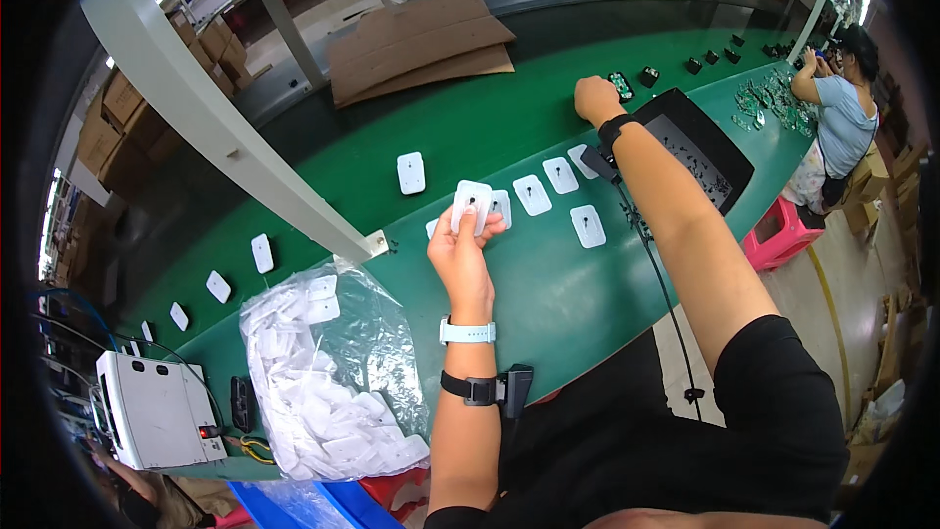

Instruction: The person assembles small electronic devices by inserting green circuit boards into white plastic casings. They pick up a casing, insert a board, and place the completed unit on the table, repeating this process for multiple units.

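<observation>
My left hand point(464, 260) grips a white rectangular plastic cover point(472, 198) with a small black part on it, thumb on its face. Just behind it, partly hidden by the fingers, lies another white cover point(501, 204). More white covers point(532, 195) with black parts lie on the green table to its right. Reaching far forward over the green belt, my right hand point(595, 101) has its fingers curled; what they hold, if anything, is hidden. Right beside it sits a black case with a green circuit board point(621, 87).
A black tray point(736, 172) of small black parts lies under my right forearm. Left are a clear bag of white covers point(338, 411), a metal post point(225, 127) and a white machine point(162, 411). Cardboard point(421, 44) lies on the belt; a co-worker point(842, 108) sits right, near circuit boards point(778, 103).
</observation>
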{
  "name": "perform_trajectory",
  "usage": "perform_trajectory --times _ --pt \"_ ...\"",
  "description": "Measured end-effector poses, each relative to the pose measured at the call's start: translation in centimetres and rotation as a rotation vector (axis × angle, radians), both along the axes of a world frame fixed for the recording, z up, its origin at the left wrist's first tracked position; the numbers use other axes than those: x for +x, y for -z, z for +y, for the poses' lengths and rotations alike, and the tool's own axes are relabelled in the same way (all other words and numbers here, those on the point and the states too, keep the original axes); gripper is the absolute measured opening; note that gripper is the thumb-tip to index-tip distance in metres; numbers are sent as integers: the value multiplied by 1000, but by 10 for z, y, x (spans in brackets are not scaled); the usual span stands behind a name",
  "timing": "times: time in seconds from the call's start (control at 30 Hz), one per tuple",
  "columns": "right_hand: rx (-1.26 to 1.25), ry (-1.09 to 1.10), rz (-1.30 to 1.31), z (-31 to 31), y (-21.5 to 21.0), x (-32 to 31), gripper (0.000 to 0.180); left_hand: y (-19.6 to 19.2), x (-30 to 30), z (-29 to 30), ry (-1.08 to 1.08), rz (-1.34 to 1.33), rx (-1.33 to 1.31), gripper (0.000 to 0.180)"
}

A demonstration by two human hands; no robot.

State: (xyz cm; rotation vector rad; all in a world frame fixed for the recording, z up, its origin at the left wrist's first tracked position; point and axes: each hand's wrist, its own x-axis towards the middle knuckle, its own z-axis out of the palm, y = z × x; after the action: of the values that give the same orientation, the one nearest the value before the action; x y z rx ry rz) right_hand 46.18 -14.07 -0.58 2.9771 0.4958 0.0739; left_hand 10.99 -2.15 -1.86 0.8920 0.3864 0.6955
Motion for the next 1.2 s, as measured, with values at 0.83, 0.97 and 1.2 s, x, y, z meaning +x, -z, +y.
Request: perform_trajectory --times 0.83,0.97,1.2 --pt "1628 -502 1241 -29 -5 -211 31 0 -2 -4 261 -41 -213 29" --pt "1707 -513 1204 -30 -5 -209 24 4 -1 1 304 -78 -297 35" --pt "1708 -496 1103 -35 -12 -208 23 -6 3 -14 325 -84 -218 47"
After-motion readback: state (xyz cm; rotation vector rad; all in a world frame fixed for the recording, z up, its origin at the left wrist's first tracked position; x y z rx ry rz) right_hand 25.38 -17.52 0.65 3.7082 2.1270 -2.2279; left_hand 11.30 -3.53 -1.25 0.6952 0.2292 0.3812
